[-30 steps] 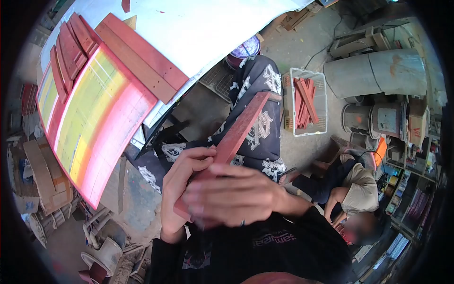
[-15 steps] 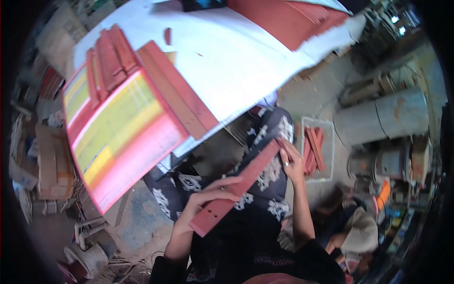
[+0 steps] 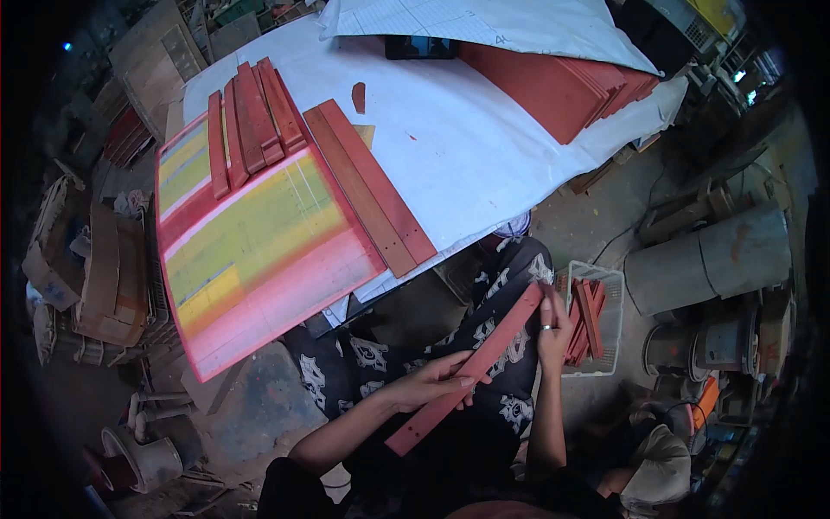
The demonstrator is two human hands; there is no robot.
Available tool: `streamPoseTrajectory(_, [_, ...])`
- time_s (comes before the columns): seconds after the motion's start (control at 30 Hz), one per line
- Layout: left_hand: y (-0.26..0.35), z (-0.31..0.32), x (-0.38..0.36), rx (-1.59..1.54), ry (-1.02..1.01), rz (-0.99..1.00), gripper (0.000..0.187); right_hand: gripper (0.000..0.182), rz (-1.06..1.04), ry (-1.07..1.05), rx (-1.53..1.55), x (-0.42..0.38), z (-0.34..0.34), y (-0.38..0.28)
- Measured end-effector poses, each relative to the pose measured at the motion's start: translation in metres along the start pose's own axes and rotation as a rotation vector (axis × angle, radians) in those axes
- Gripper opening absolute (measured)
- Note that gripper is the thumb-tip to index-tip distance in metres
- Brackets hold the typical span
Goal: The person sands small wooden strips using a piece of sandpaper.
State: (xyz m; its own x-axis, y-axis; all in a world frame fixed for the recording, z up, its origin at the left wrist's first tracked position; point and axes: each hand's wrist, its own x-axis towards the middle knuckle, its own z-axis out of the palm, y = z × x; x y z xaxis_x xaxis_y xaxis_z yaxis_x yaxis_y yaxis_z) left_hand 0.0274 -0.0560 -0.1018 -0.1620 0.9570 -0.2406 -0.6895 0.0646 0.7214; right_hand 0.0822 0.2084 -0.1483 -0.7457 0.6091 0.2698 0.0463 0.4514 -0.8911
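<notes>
A long reddish-brown slat [image 3: 497, 342] with small holes near its ends lies slantwise above my lap. My left hand [image 3: 430, 382] grips it below its middle, thumb on top and fingers underneath. At its upper end my right hand [image 3: 553, 327], with a ring on one finger, pinches the slat. Across the table, several similar narrow strips [image 3: 251, 121] rest on a yellow, pink and red board [image 3: 277, 251]. Two longer slats [image 3: 367, 190] lie side by side along that board's right edge.
A white-covered table [image 3: 458, 164] spans the top, with stacked red panels [image 3: 553, 91] under a white sheet [image 3: 519, 22]. Right of my knees is a plastic crate [image 3: 614, 320] holding red strips. Metal drums [image 3: 709, 259] stand farther right; cardboard boxes [image 3: 112, 268] sit at left.
The slat has turned in my hands, so a narrower face shows now. My left hand has shifted along it toward the middle. The whole view has shifted as the head moved.
</notes>
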Motion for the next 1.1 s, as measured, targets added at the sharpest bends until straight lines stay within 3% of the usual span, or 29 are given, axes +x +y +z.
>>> streamPoseTrajectory(0.07, [0.009, 0.003, 0.001, 0.112, -0.007, 0.063, 0.053, 0.033, 0.047, 0.166, -0.013, 0.009, -0.005, -0.028])
streamPoseTrajectory(0.17, [0.026, 0.011, -0.004, 0.266, -0.009, 0.139, 0.048, 0.039, 0.058, 0.283, 0.567, 0.031, -0.015, -0.067])
streamPoseTrajectory(0.27, [0.036, 0.018, -0.008, 0.354, 0.005, 0.177, 0.040, 0.040, -0.045, 0.301, 0.813, 0.038, -0.018, -0.132])
streamPoseTrajectory(0.43, [0.051, 0.032, -0.017, 0.487, 0.076, 0.360, 0.032, 0.036, -0.359, -0.029, 0.778, 0.031, -0.005, -0.189])
streamPoseTrajectory(0.6, [0.106, 0.075, -0.050, 0.294, 0.324, 0.719, 0.033, 0.027, -0.636, -0.374, 0.672, 0.018, 0.038, -0.231])
streamPoseTrajectory(0.67, [0.109, 0.076, -0.056, 0.341, 0.483, 0.861, 0.039, 0.028, -0.596, -0.329, 0.651, 0.013, 0.045, -0.234])
streamPoseTrajectory(0.8, [0.107, 0.073, -0.063, 0.180, 0.692, 0.851, 0.052, 0.029, -0.480, -0.064, 0.675, 0.001, 0.055, -0.235])
streamPoseTrajectory(0.87, [0.107, 0.066, -0.069, 0.114, 0.656, 0.832, 0.053, 0.030, -0.432, 0.016, 0.653, -0.007, 0.062, -0.237])
streamPoseTrajectory(1.03, [0.122, 0.083, -0.069, 0.182, 0.748, 0.835, 0.039, 0.023, -0.690, -0.033, 0.494, -0.023, 0.067, -0.237])
streamPoseTrajectory(1.1, [0.122, 0.083, -0.066, 0.393, 0.813, 0.906, 0.032, 0.022, -0.761, -0.052, 0.455, -0.023, 0.067, -0.243])
